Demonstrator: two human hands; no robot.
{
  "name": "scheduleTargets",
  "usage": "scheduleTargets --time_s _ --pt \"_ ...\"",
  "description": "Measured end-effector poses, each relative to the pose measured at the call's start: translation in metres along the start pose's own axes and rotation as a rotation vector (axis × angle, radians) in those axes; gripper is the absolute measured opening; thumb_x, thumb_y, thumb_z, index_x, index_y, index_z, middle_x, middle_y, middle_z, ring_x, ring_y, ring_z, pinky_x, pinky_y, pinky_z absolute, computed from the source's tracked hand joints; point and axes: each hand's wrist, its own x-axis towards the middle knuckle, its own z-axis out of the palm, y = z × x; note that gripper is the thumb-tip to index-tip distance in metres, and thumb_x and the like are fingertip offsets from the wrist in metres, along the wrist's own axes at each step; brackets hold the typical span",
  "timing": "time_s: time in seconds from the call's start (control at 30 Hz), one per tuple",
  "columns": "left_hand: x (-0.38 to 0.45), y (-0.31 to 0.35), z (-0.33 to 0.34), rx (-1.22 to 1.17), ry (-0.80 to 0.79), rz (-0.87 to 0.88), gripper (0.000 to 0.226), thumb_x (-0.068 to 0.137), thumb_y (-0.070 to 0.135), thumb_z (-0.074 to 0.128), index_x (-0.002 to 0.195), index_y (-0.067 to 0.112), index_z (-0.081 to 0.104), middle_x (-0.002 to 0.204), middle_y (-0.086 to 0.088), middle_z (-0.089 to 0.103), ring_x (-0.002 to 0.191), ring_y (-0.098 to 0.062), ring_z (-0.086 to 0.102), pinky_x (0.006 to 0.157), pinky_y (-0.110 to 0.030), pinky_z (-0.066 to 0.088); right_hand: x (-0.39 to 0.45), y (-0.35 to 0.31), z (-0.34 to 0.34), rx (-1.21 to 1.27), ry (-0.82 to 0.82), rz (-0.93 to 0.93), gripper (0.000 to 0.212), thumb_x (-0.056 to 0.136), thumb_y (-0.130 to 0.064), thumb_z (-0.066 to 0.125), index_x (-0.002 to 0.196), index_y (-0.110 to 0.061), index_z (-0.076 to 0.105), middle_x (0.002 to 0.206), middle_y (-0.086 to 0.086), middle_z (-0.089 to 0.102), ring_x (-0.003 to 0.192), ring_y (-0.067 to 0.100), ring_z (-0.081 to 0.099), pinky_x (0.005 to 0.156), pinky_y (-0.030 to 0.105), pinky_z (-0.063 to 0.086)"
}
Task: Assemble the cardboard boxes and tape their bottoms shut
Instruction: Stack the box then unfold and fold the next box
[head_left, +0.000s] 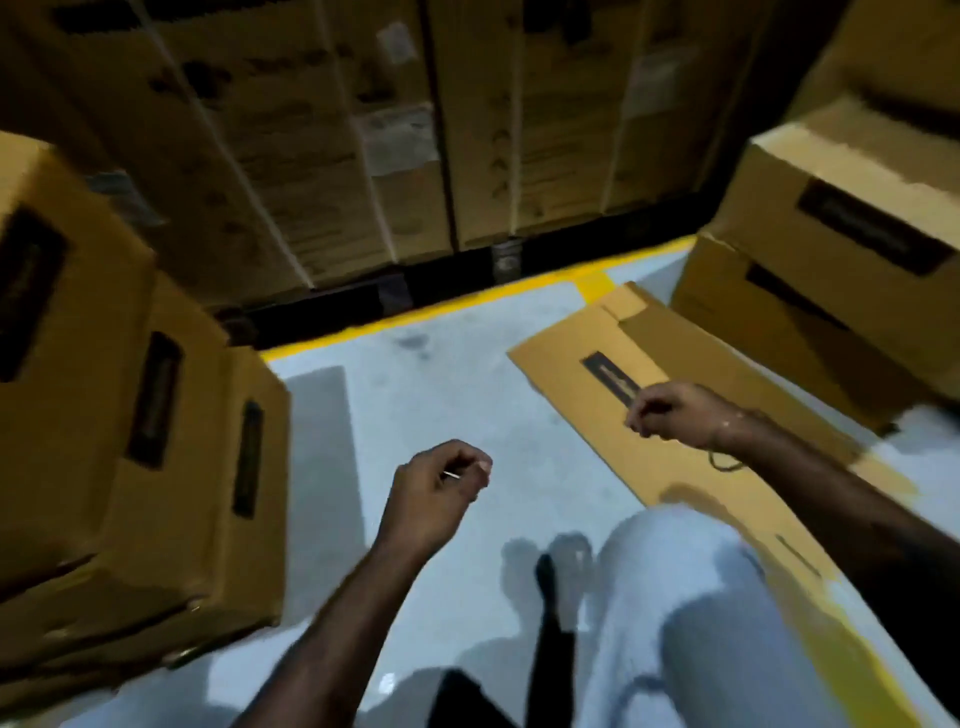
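- A flattened cardboard box (691, 410) lies on the pale floor (457, 395) at front right, one end near the yellow floor line (467, 304), a dark printed label facing up
- Judged from its look, the sheet is light and stiff but will flex along its creases; its face is likely slick, so the open edges or a flap corner seem better holds than the flat panel
- The right hand (670, 415) hangs just over the sheet near the label, fingers curled in with nothing visibly in them; whether it touches the cardboard cannot be told
- The left hand (439, 493) is over bare floor, well apart from the sheet, fingers curled loosely; a thin pale sliver shows at the fingertips, too small to name
- Assembled boxes (156, 441) are stacked at left, more boxes (841, 249) at right beside the sheet
- A wall of strapped cartons (363, 156) stands behind the yellow line
- The person's knee (675, 597) in light trousers overlaps the sheet's near end
- No tape or dispenser can be made out
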Motion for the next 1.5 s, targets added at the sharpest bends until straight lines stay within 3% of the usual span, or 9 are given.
scheduleTargets --time_s 0.1,0.23,0.37,0.63,0.83,0.97,1.03,1.3,1.5 --pt "0.041 -0.006 0.078 -0.013 -0.147 -0.111 0.017 0.096 0.015 0.064 0.088 0.025 0.076 0.087 0.003 0.077 0.077 -0.016 0.072 0.07 -0.027 0.049 -0.012 0.168 0.02 0.24 0.369 0.493 0.034 0.079 -0.04 0.073 0.076 -0.007 0.07 0.086 0.018 0.07 0.087 0.027 0.063 0.077 0.037 0.048" --pt "0.091 -0.024 0.171 -0.026 -0.279 -0.23 0.015 0.098 0.011 0.064 0.095 0.018 0.077 0.09 -0.001 0.079 0.073 -0.009 0.071 0.07 -0.026 0.048 -0.047 0.331 0.077 0.308 0.317 1.014 0.033 0.088 -0.022 0.079 0.107 0.004 0.074 0.12 0.023 0.069 0.116 0.038 0.062 0.098 0.042 0.049" --pt "0.12 -0.038 0.23 0.006 -0.373 -0.286 0.015 0.101 0.014 0.062 0.1 0.017 0.076 0.093 0.0 0.079 0.084 -0.017 0.074 0.075 -0.031 0.051 -0.058 0.402 0.115 0.566 0.38 1.153 0.077 0.087 -0.031 0.079 0.146 0.005 0.044 0.137 0.017 0.054 0.133 0.041 0.051 0.097 0.038 0.044" --pt "0.134 -0.059 0.253 0.058 -0.409 -0.326 0.015 0.101 0.016 0.063 0.105 0.019 0.076 0.095 0.0 0.078 0.09 -0.02 0.074 0.084 -0.04 0.054 0.008 0.43 0.126 0.925 0.808 1.386 0.092 0.068 -0.04 0.092 0.135 -0.004 0.041 0.133 0.023 0.053 0.118 0.041 0.055 0.101 0.053 0.048" --pt "0.124 -0.047 0.22 0.035 -0.341 -0.323 0.015 0.103 0.017 0.061 0.106 0.019 0.076 0.096 -0.001 0.078 0.093 -0.024 0.073 0.083 -0.039 0.052 0.013 0.37 0.117 1.149 0.857 1.014 0.048 0.085 -0.024 0.083 0.113 0.008 0.062 0.101 0.016 0.06 0.088 0.025 0.052 0.075 0.038 0.042" --pt "0.112 -0.017 0.175 0.011 -0.242 -0.22 0.016 0.103 0.014 0.06 0.107 0.016 0.075 0.098 -0.003 0.078 0.09 -0.021 0.073 0.082 -0.039 0.052 0.002 0.276 0.085 1.033 0.866 0.618 0.045 0.087 -0.019 0.082 0.06 -0.012 0.046 0.047 -0.005 0.038 0.048 0.016 0.038 0.057 0.029 0.033" --pt "0.104 0.004 0.151 -0.006 -0.191 -0.162 0.016 0.104 0.015 0.06 0.107 0.016 0.076 0.098 -0.003 0.078 0.089 -0.021 0.072 0.082 -0.039 0.052 0.0 0.218 0.071 0.914 0.848 0.403 0.058 0.085 -0.025 0.084 0.058 -0.016 0.034 0.047 -0.007 0.031 0.048 0.015 0.035 0.061 0.029 0.035" --pt "0.063 0.126 0.057 -0.151 -0.077 0.18 0.027 0.096 0.049 0.067 0.108 0.026 0.075 0.102 0.003 0.076 0.1 -0.017 0.071 0.085 -0.039 0.052 -0.03 -0.041 -0.003 0.077 0.589 0.063 0.034 0.082 -0.049 0.071 0.086 -0.015 0.071 0.082 0.004 0.072 0.075 0.029 0.066 0.066 0.039 0.056" --pt "0.02 0.167 -0.042 -0.402 -0.033 0.141 0.058 0.062 0.088 0.065 0.113 0.06 0.068 0.12 0.02 0.072 0.115 -0.011 0.068 0.087 -0.05 0.061 -0.081 -0.153 0.101 -0.38 0.356 -0.098 0.032 0.084 -0.041 0.058 0.103 -0.017 0.07 0.102 0.011 0.072 0.099 0.038 0.066 0.078 0.041 0.054"
